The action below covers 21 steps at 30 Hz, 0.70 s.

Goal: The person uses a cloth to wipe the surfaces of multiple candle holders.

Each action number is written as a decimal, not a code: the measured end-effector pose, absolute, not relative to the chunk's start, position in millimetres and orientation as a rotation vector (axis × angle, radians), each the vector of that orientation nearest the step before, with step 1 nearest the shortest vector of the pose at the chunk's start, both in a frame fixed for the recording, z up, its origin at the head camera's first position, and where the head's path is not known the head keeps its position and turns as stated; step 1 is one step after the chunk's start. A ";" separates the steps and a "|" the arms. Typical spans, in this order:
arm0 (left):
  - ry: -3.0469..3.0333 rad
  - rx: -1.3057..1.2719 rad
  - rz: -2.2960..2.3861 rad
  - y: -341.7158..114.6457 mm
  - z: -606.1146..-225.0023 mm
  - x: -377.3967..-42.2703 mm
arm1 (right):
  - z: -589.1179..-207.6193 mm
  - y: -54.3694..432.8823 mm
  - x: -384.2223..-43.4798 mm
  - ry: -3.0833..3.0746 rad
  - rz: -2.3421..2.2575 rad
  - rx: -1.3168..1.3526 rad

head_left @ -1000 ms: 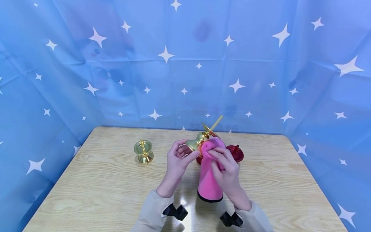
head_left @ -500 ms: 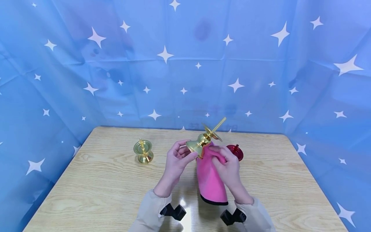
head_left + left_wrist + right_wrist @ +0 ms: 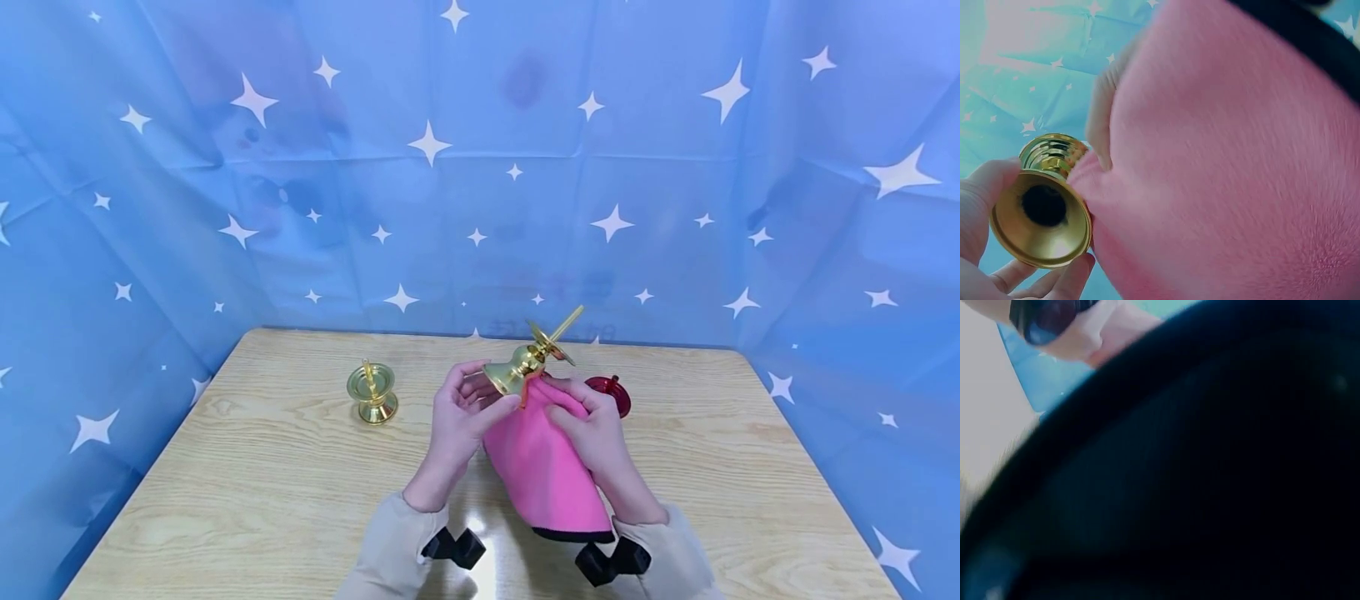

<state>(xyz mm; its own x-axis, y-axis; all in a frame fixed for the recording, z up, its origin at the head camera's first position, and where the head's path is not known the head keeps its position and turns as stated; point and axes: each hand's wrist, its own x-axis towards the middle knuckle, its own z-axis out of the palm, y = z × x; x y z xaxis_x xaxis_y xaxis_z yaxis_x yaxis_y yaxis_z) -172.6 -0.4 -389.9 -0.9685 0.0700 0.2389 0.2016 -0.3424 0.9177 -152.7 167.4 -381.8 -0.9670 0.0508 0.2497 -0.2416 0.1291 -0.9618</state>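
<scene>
My left hand (image 3: 467, 414) grips a shiny gold candle holder (image 3: 513, 372) by its flared base. The holder is tilted, its dish and spike up to the right in the head view; the left wrist view looks into its hollow base (image 3: 1041, 215). My right hand (image 3: 596, 429) pinches a pink cloth (image 3: 551, 475) with a black border against the holder's stem. In the left wrist view the cloth (image 3: 1229, 156) hangs wide and hides most of the right hand. The right wrist view is mostly blocked by something dark and blurred.
A second gold candle holder (image 3: 372, 392) stands upright on the left of the wooden table (image 3: 262, 467). A red dish-topped holder (image 3: 611, 394) is behind my right hand, partly hidden. Blue star-patterned fabric (image 3: 480, 192) hangs behind and at both sides.
The cloth has slid down from over the holder, showing more of its stem, and now spreads wider below the hands. The left hand and candle holder have barely moved.
</scene>
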 end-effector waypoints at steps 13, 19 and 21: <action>-1.792 -0.412 -2.195 -1.5 -392.6 -177.1 | -369.4 159.6 -132.5 -1.981 1.457 0.563; -1.875 -0.493 -2.024 -1.9 -391.1 -172.8 | -359.9 157.2 -134.8 -1.980 1.211 0.621; -1.907 -0.532 -1.938 -2.2 -382.7 -167.4 | -357.2 155.4 -136.4 -1.978 1.113 0.631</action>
